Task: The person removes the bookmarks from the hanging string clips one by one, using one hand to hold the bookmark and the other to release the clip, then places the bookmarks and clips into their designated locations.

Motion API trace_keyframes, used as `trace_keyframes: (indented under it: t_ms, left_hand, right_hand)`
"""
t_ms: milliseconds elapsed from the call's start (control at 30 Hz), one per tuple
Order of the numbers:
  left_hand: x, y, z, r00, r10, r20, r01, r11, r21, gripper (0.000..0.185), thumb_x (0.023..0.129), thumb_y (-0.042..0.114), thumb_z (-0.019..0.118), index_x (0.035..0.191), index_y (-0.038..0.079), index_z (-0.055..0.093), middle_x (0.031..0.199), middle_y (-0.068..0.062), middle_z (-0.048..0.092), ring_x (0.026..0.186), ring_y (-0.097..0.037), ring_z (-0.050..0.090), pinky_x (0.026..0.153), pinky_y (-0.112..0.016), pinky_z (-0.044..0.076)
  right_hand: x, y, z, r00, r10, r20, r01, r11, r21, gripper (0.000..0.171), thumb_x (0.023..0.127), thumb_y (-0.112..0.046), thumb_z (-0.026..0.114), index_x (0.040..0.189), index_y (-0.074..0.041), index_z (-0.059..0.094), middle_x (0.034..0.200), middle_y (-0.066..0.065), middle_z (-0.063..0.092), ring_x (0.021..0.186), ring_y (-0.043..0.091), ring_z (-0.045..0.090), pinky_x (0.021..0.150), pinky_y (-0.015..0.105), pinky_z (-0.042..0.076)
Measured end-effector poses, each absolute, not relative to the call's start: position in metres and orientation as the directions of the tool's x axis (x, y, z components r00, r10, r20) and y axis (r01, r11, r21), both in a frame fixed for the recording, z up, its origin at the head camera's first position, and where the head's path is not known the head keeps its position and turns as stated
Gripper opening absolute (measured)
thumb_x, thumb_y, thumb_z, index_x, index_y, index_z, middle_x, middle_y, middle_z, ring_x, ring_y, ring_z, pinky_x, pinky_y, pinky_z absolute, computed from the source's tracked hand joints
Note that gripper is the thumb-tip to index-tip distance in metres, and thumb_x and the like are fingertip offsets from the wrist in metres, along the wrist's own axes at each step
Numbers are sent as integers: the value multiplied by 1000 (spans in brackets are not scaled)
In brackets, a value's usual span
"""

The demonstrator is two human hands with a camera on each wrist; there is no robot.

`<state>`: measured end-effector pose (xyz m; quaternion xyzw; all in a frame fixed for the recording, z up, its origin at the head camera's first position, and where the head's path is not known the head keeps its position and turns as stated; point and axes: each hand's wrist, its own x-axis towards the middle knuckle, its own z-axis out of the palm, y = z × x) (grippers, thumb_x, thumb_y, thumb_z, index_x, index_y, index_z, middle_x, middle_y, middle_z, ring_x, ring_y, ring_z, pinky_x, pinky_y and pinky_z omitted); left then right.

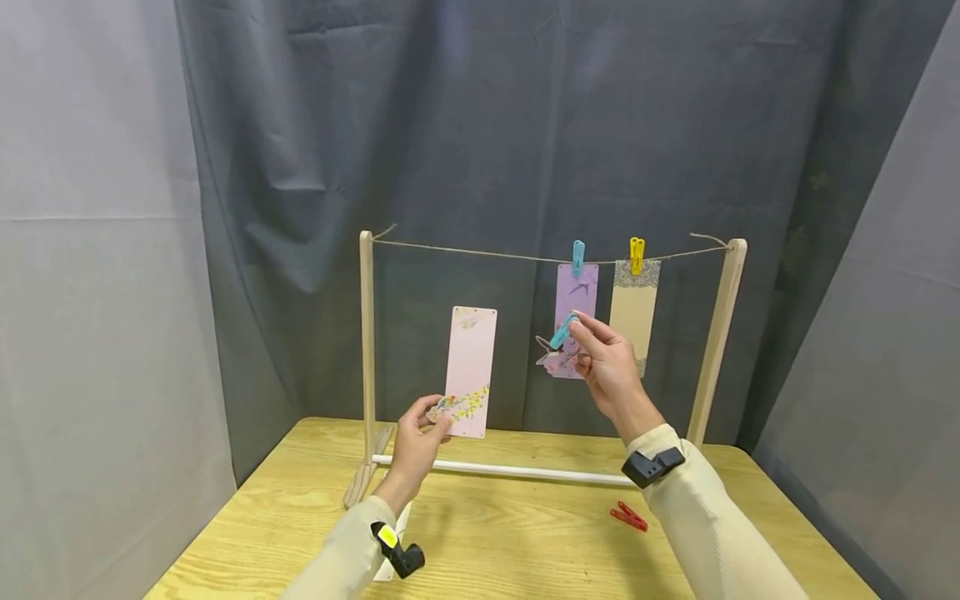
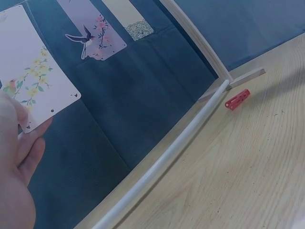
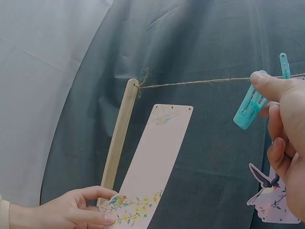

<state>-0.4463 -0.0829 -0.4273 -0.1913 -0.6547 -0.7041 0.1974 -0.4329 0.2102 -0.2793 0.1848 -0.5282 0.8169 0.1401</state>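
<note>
My left hand pinches a pink bookmark by its lower left edge. Yellow blossoms and a small bird decorate the card, which stands upright below the line. A blue clothespin is pinched between the thumb and fingers of my right hand; it also shows as a blue clothespin in the right wrist view. Behind that hand, a purple bookmark hangs from the twine under another blue clothespin. Beside it, a cream bookmark hangs under a yellow clothespin.
Two wooden posts hold the twine, with a white rod low between them. On the wooden table lie a red clothespin and a pale strip partly hidden by my left arm. A grey curtain hangs behind.
</note>
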Motion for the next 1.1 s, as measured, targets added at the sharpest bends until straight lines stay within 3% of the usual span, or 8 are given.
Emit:
trace_keyframes:
  t_ms: [167, 633, 833, 1100]
  left_hand:
    - [-444, -84, -428, -853, -25, 521, 521, -72, 850, 31, 101, 1, 65, 132, 2, 62, 113, -18, 68, 92, -30, 71, 79, -37, 59]
    - [-437, -86, -434, -852, -6, 523, 523, -62, 850, 32, 101, 1, 65, 133, 1, 62, 116, -20, 66, 94, -34, 70, 79, -38, 60]
    - [-438, -85, -437, -850, 5, 527, 525, -68, 848, 32, 101, 2, 65, 133, -1, 61, 116, -21, 66, 95, -37, 70, 79, -33, 59]
    - [-438, -85, -440, -842, -4, 540, 539, -65, 840, 31, 100, 0, 65, 131, -2, 62, 114, -21, 67, 91, -35, 72, 79, -41, 60]
  right_hand:
    - [-432, 211, -279, -893, 35, 449, -423, -405, -811, 41, 99, -15, 72, 139, -6, 65, 92, -3, 67, 54, 5, 44, 54, 19, 43]
    - [-430, 216, -290, -908, 29, 417, -393, -403, -827, 46, 99, -17, 73, 142, -4, 62, 91, -4, 67, 55, 6, 44, 52, 18, 41]
    - [-427, 218, -292, -904, 29, 426, -400, -406, -822, 40, 98, -16, 73, 137, -8, 68, 89, -4, 66, 55, 5, 45, 51, 17, 42]
    - [-427, 220, -295, -904, 29, 427, -403, -394, -826, 44, 98, -15, 74, 140, -5, 65, 92, -4, 67, 55, 5, 43, 52, 17, 41]
